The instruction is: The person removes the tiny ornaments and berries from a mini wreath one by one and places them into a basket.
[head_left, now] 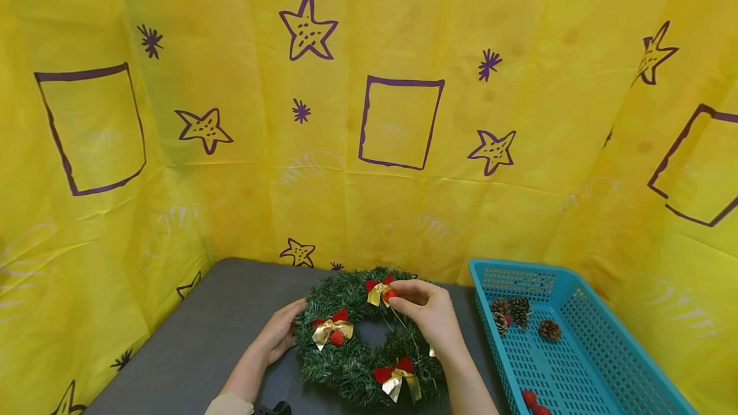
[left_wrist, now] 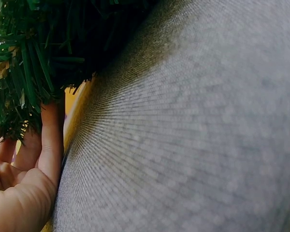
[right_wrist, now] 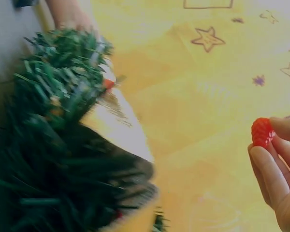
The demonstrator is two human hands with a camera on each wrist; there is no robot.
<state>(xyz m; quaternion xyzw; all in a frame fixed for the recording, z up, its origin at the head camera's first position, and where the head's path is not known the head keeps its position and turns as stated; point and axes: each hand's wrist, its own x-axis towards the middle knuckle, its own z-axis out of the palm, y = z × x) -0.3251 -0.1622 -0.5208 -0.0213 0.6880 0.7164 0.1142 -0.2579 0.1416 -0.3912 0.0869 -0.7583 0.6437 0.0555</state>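
Note:
A green wreath (head_left: 325, 370) of artificial pine lies on the dark table. My left hand (head_left: 278, 333) holds its left edge, with fingers (left_wrist: 50, 145) reaching in under the green needles in the left wrist view. Over the wreath's far right part, my right hand (head_left: 432, 314) pinches a red raspberry-like berry (right_wrist: 262, 132) between thumb and fingertips. In the head view the berry overlaps the far red and gold bow (head_left: 376, 293). Another bow (head_left: 331, 330) at the left has a red berry (head_left: 337, 337) on it. A third bow (head_left: 398, 378) sits on the near side.
To the right stands a blue plastic basket (head_left: 582, 364). Several pine cones (head_left: 519, 309) lie towards its far left, and red berries (head_left: 529, 398) near its front left. A yellow curtain (head_left: 403, 210) with purple drawings surrounds the grey table (head_left: 190, 351).

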